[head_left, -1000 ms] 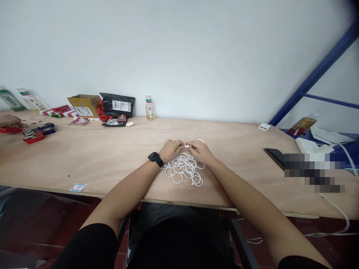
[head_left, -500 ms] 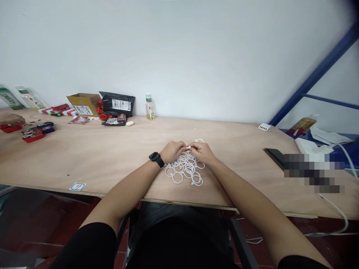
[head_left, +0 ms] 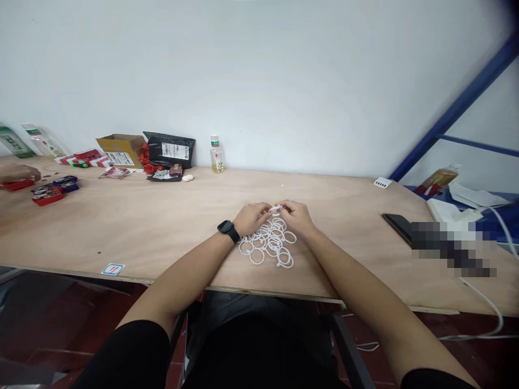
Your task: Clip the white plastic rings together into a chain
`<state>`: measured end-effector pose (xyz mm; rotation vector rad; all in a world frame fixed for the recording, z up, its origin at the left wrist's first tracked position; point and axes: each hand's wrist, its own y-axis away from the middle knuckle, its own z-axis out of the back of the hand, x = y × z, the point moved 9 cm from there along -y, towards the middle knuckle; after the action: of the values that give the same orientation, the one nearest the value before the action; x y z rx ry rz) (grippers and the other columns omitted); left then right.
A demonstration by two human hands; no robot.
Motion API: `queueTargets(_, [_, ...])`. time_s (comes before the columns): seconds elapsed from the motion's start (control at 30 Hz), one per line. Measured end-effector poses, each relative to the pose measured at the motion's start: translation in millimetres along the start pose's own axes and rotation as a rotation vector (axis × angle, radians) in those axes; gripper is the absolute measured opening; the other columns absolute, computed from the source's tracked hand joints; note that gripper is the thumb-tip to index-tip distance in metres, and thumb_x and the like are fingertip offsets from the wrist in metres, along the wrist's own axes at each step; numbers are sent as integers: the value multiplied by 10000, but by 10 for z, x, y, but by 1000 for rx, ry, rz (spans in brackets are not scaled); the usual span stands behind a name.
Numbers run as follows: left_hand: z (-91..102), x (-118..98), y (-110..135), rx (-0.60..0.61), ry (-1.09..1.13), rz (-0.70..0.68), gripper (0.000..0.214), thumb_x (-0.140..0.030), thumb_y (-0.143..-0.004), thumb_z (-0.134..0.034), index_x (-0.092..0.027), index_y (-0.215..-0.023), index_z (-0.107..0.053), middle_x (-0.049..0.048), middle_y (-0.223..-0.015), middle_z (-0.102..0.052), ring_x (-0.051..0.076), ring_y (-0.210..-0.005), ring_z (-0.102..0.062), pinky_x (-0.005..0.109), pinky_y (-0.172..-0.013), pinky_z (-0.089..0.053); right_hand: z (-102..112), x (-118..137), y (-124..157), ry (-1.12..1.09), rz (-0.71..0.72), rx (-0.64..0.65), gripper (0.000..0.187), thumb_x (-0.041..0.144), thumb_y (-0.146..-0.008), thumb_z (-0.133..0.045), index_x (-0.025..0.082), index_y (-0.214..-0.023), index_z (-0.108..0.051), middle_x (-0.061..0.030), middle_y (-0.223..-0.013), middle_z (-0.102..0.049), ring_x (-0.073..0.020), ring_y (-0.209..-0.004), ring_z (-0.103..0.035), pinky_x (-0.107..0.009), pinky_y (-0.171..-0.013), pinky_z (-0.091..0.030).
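A pile of several white plastic rings [head_left: 267,244] lies on the plywood table [head_left: 162,227] in front of me. My left hand [head_left: 252,218], with a black watch [head_left: 228,230] on its wrist, and my right hand [head_left: 295,216] meet just above the far side of the pile. Both pinch the same white ring [head_left: 276,208] between their fingertips, fingers curled.
At the back left stand a cardboard box [head_left: 119,151], a black bag [head_left: 170,149] and a small bottle [head_left: 216,155]. Red and blue small items [head_left: 52,190] lie far left beside another person's hand [head_left: 18,173]. A black phone [head_left: 399,224] and white cables [head_left: 482,297] are on the right.
Both hands have shifted slightly right and away from me, lifting the pinched ring a little above the pile. The pile has not moved.
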<state>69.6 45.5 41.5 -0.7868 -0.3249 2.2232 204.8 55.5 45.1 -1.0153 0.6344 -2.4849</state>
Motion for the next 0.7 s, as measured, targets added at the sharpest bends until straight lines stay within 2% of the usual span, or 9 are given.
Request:
queueTargets(0.1, [20, 67, 14, -12, -12, 22, 303, -335, -908, -521, -153, -1137, -602, 92, -1093, -684, 188, -956, -645, 329, -896, -479, 148, -119, -45, 145, -12, -71, 308, 248, -822, -510, 205, -1046, -716, -54, -926, -722, -181, -766, -632, -287, -731, -478])
queueTargets(0.2, [-39, 63, 27, 52, -55, 2, 285, -362, -907, -519, -160, -1056, -655, 95, -1062, -693, 200, -961, -640, 341, -900, -477, 175, -286, -86, 323, -38, -10, 347, 214, -802, -533, 214, -1106, -699, -80, -1052, -700, -219, -905, -630, -313, -796, -476])
queueTargets(0.27, [-84, 32, 33, 92, -68, -25, 283, -372, -911, -513, -170, -1025, -675, 87, -1041, -702, 200, -962, -639, 338, -901, -472, 141, -380, -95, 343, -46, 53, 394, 165, -762, -540, 198, -1125, -689, -91, -1103, -684, -225, -931, -624, -315, -801, -476])
queueTargets(0.37, [-146, -14, 42, 145, -71, -71, 279, -372, -916, -506, -189, -1015, -693, 69, -1015, -716, 191, -959, -641, 322, -905, -462, -2, -383, -71, 214, 2, 184, 397, 105, -711, -521, 182, -1052, -708, -68, -1041, -701, -188, -833, -627, -291, -762, -478])
queueTargets(0.5, [-200, -14, 48, 191, -46, -98, 262, -354, -915, -509, -204, -1003, -705, 52, -992, -726, 176, -945, -650, 301, -908, -456, -205, -233, 18, 95, 39, 357, 262, 129, -706, -551, 194, -882, -733, -26, -874, -715, -148, -707, -601, -253, -673, -453])
queueTargets(0.6, [-223, -16, 49, 206, -37, -120, 230, -327, -894, -537, -213, -987, -713, 46, -996, -725, 167, -935, -650, 292, -906, -458, -262, -104, 61, 112, 65, 406, 159, 157, -717, -578, 194, -772, -723, -18, -796, -700, -136, -668, -581, -240, -638, -424])
queueTargets(0.7, [-237, -20, 49, 217, -36, -124, 201, -290, -872, -554, -214, -951, -723, 39, -984, -726, 160, -919, -648, 285, -897, -464, -254, -61, 62, 120, 60, 396, 145, 140, -725, -565, 183, -736, -702, -15, -756, -688, -129, -650, -571, -231, -611, -401])
